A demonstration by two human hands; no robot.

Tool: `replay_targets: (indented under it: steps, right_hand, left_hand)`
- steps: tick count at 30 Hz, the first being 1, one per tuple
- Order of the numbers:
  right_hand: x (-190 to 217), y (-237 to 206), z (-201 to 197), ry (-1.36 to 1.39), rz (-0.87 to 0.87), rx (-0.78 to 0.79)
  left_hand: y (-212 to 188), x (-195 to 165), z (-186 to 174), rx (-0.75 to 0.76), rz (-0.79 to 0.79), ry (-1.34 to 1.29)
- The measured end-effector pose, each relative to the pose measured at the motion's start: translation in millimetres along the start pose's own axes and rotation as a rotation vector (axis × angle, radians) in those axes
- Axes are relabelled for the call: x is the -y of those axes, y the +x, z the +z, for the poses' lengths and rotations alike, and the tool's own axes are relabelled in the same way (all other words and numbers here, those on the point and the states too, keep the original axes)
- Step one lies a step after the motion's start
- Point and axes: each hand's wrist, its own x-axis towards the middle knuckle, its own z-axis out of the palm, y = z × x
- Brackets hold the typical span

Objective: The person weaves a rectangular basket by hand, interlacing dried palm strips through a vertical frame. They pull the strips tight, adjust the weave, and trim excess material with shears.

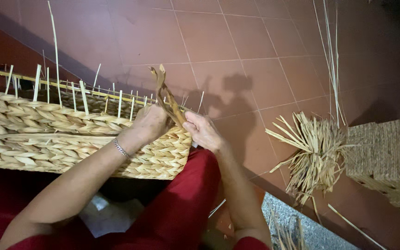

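Reddish-brown floor tiles (237,55) spread bare and open beyond the work, up to the top edge of the view. At the left, a wide woven basket (47,134) of pale braided fibre rests against the person's red-clothed lap, its unfinished top rim bristling with upright stakes; what lies inside it is hidden. At the basket's right-hand corner the left hand (150,122), a bracelet on its wrist, and the right hand (203,131) both close on a twisted brown fibre strand (165,95) that sticks up above the rim. Well apart to the right lie a loose bundle of straw (311,153) and, beside it, a stack of woven pieces (390,162).
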Motion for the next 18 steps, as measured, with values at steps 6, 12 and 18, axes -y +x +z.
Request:
replay_targets:
  steps: [6,12,18]
  right_hand:
    - [-0.4,-1.1,14.1,0.097,-0.044,-0.172]
    - [20.1,2.6,22.1,-0.097,-0.339,-0.302]
    - [13.6,7.2,20.0,-0.187,-0.371,-0.133]
  left_hand:
    - [-27.6,14.4,29.9,-0.009,-0.159,-0.486]
    - [-51.6,21.0,58.4,-0.424,0.501,-0.216]
    - [-56.1,27.5,17.6,-0.446,0.417,0.167]
